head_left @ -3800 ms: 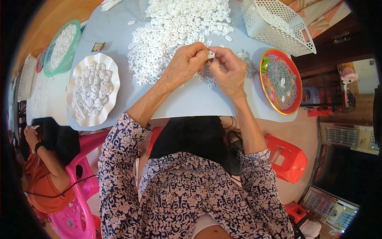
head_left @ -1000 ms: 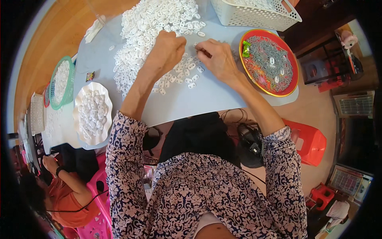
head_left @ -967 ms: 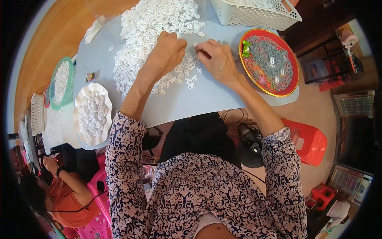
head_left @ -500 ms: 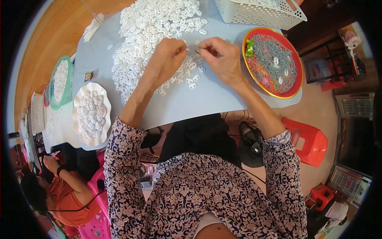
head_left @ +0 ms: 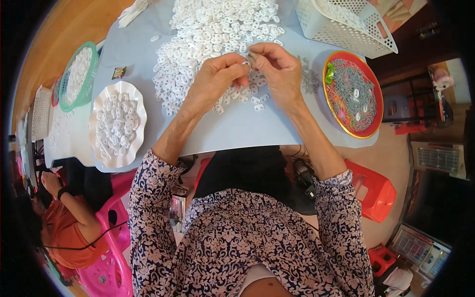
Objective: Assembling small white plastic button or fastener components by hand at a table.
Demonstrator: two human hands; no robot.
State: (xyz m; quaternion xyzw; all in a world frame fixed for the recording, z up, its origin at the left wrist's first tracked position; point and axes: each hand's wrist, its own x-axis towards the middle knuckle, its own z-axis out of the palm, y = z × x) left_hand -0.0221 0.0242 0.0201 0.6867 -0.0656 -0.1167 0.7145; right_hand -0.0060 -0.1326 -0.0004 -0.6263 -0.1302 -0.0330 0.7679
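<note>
My left hand is closed in a pinch, with a small white plastic piece at its fingertips. Right beside it, the thumb and forefinger of my right hand pinch a small greyish piece, mostly covered by the fingers. Both hands hover over the near edge of a big heap of white two-holed oval pieces. To the right stands a red, gold-rimmed dish of thin grey pieces, with some white ones on top. More white pieces fill a scalloped white dish at the left.
A white perforated basket stands at the far right of the pale table. On the left are a green basket of white bits and a small wrapper. A person in orange sits at lower left; a red stool stands right.
My hands have come together, the right fingertips now meeting the left ones. The whole view has shifted a little, so more of the white basket shows.
</note>
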